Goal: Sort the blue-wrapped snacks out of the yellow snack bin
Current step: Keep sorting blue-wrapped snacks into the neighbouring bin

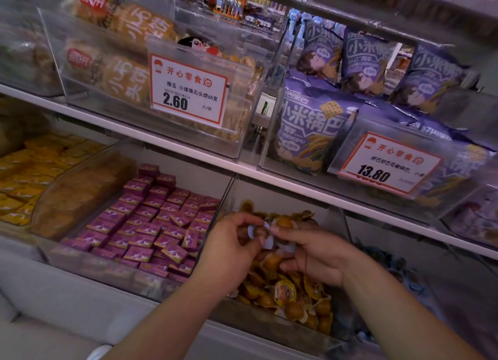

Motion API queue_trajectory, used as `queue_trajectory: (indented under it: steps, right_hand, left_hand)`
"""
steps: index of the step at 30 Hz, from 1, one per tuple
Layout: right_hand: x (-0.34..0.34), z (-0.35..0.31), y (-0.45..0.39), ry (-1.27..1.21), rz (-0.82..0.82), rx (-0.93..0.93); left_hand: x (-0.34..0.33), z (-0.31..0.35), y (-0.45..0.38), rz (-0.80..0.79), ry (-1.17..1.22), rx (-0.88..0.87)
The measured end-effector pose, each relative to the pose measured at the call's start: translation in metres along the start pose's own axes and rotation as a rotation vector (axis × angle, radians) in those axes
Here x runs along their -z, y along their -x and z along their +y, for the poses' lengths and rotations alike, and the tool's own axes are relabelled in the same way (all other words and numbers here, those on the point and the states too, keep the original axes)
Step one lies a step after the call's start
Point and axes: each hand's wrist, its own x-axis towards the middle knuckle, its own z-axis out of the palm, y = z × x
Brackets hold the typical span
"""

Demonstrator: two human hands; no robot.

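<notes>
A clear bin [269, 320] on the lower shelf holds a heap of small yellow-wrapped snacks [285, 292]. Both my hands hover over its middle. My left hand [231, 249] pinches a pale blue-wrapped snack [254, 229] between thumb and fingertips. My right hand [310, 252] touches the same spot with its fingertips and has blue-wrapped pieces [287, 246] tucked against its palm. The two hands meet at the blue wrapper; which one bears it is hard to tell. To the right, a darker bin [393, 268] shows blue-wrapped snacks, mostly hidden by my right forearm.
Left of the yellow bin sits a bin of purple snack boxes [151, 222], then a bin of yellow boxes [29, 171]. The shelf above [242, 168] carries cracker bags behind a price tag [188, 89] and purple rice-crisp bags [312, 128]; its edge overhangs the bins.
</notes>
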Motion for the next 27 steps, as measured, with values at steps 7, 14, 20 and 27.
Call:
queue_trajectory:
  steps: [7, 14, 20, 27]
  right_hand:
    - [0.044, -0.012, -0.002, 1.477, 0.711, 0.052]
    - [-0.009, 0.002, -0.033, 1.389, 0.188, 0.252]
    - [-0.002, 0.006, -0.050, 1.362, 0.062, 0.033]
    - [0.037, 0.000, -0.033, 1.010, 0.346, 0.144]
  left_hand:
    - [0.004, 0.011, -0.002, 0.137, -0.039, -0.170]
    - [0.014, 0.010, -0.002, 0.130, -0.442, -0.491]
    - [0.021, 0.011, -0.003, 0.082, -0.413, -0.446]
    - [0.026, 0.010, -0.004, 0.076, -0.331, -0.395]
